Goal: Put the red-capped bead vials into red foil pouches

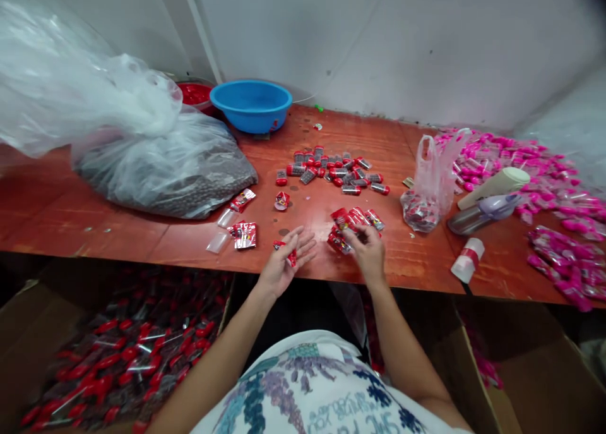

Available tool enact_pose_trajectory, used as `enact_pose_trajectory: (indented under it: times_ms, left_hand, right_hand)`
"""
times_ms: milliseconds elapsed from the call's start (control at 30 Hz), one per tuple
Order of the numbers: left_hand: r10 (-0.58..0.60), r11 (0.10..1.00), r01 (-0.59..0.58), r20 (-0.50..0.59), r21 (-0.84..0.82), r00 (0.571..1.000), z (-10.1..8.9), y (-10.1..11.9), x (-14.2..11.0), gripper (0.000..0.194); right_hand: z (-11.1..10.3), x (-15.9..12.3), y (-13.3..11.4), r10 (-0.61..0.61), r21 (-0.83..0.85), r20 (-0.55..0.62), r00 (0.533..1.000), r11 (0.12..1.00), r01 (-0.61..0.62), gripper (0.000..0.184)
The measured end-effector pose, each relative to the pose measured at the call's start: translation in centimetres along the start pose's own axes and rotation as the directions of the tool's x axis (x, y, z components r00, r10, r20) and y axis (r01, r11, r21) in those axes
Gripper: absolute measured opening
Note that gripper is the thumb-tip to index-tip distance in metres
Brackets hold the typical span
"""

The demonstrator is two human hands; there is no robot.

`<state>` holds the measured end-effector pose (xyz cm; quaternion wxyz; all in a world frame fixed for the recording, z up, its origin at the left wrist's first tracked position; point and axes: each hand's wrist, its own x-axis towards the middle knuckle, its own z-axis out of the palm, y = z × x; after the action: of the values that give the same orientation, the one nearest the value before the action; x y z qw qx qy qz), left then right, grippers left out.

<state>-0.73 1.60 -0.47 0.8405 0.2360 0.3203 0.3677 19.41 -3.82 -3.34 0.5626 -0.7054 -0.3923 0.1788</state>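
Observation:
My left hand is palm up at the table's front edge, fingers stretched out, with its thumb over a small red printed packet. My right hand is bent over a small pile of red packets; thumb and fingers close on a red packet at the pile's left. Between and beyond the hands, one round red piece lies alone. Left of my left hand are more red packets and clear little sleeves. Farther back lie several small clear tubes with red caps and dark filling.
A big clear bag of dark beads sits at left, beside a blue basin. At right are a small plastic bag, bottles, a tape roll and pink-capped tubes. Below, a carton holds red-capped tubes.

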Motion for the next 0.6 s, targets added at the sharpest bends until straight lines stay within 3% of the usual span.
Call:
enact_pose_trajectory:
  times_ms: [100,167,233,300,333,400,467,600]
  left_hand:
    - [-0.003,0.999,0.004,0.025,-0.038,1.000,-0.2,0.2,-0.2,0.040]
    - [0.015,1.000,-0.015,0.015,-0.022,1.000,-0.1,-0.1,-0.1,0.041]
    - [0.052,0.999,-0.052,-0.007,0.001,0.999,0.3,-0.5,0.1,0.043]
    - [0.080,0.997,-0.080,-0.023,0.002,0.997,0.6,-0.8,0.4,0.046]
    - [0.086,0.996,-0.087,-0.031,-0.004,0.996,0.7,-0.8,0.6,0.047]
    - [0.096,0.995,-0.097,-0.048,-0.018,0.994,0.6,-0.7,0.6,0.047]
    - [0.132,0.991,-0.133,-0.059,-0.008,0.989,0.2,-0.2,0.5,0.041]
    - [0.214,0.969,-0.202,-0.074,0.141,0.974,-1.1,1.0,-0.4,0.029]
  right_hand:
    - [-1.3,1.4,0.0,-0.048,-0.161,-0.106,0.993,0.987,0.030,0.042]
    - [-0.7,0.8,-0.9,-0.078,-0.147,-0.092,0.993,0.987,0.064,0.046]
    - [1.1,-0.9,-2.3,-0.075,0.005,0.061,0.995,0.997,0.074,0.041]
    - [3.5,-3.0,-3.7,-0.063,0.241,0.375,0.925,0.970,-0.031,0.039]
    - [4.7,-3.9,-4.2,-0.053,0.320,0.458,0.887,0.941,-0.109,0.041]
    - [6.3,-4.9,-4.8,-0.011,0.406,0.503,0.864,0.886,-0.225,0.043]
    - [7.0,-4.9,-4.8,0.039,0.416,0.477,0.878,0.870,-0.265,0.042]
    - [6.6,-3.2,-4.1,0.004,0.297,0.490,0.872,0.939,-0.171,0.045]
